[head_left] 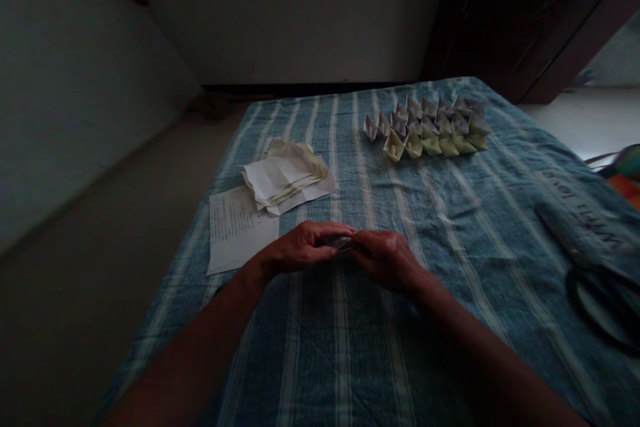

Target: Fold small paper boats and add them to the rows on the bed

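Both hands meet over the near middle of the cloth-covered table. Between them is a small piece of folded paper [341, 242], greyish and mostly hidden by the fingers. My left hand [307, 245] grips it from the left, thumb below and fingers above. From the right, my right hand [387, 255] pinches its other end with curled fingers. Beyond my left hand lies a pile of creased white and yellowish paper sheets [285, 177]. A printed sheet [235, 227] lies flat beside that pile, nearest to my left wrist.
Rows of folded paper boats [430, 130], pale purple and yellow, stand at the back right. Large black-handled scissors [593, 273] lie at the right. A blue striped tablecloth [455, 233] covers the table. A wall [320, 20] and a dark door [505, 13] stand behind it.
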The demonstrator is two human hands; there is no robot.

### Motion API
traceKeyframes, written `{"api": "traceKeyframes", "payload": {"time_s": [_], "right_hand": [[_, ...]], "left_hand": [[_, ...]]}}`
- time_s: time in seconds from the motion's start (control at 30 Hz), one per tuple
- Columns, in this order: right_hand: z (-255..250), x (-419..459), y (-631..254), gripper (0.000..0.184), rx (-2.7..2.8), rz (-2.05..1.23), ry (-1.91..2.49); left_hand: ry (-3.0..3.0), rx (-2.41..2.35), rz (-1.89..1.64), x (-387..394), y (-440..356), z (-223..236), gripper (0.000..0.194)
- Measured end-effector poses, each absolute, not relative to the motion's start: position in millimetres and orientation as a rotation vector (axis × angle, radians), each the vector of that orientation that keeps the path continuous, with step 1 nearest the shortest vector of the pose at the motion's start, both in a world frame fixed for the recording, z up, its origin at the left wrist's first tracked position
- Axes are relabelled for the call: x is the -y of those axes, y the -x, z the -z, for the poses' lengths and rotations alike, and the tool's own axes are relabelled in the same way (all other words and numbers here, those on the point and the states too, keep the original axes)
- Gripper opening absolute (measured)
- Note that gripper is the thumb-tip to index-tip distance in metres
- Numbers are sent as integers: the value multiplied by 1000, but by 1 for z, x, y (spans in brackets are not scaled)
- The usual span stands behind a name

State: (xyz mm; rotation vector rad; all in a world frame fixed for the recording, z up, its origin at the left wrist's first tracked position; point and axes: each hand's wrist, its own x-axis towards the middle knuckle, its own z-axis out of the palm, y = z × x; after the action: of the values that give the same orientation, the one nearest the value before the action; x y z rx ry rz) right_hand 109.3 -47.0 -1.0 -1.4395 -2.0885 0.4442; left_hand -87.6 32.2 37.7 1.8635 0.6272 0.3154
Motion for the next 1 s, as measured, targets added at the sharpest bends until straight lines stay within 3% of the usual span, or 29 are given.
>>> {"api": "traceKeyframes", "payload": {"time_s": [0.53,1.0], "right_hand": [[-3,45,-118,17,2017,-595,1153],[-4,49,-118,16,2235,-410,1229]], "left_hand": [[-1340,-622,-280,-26,91,-30,52],[-1284,-713,-335,-15,88,-27,50]]}}
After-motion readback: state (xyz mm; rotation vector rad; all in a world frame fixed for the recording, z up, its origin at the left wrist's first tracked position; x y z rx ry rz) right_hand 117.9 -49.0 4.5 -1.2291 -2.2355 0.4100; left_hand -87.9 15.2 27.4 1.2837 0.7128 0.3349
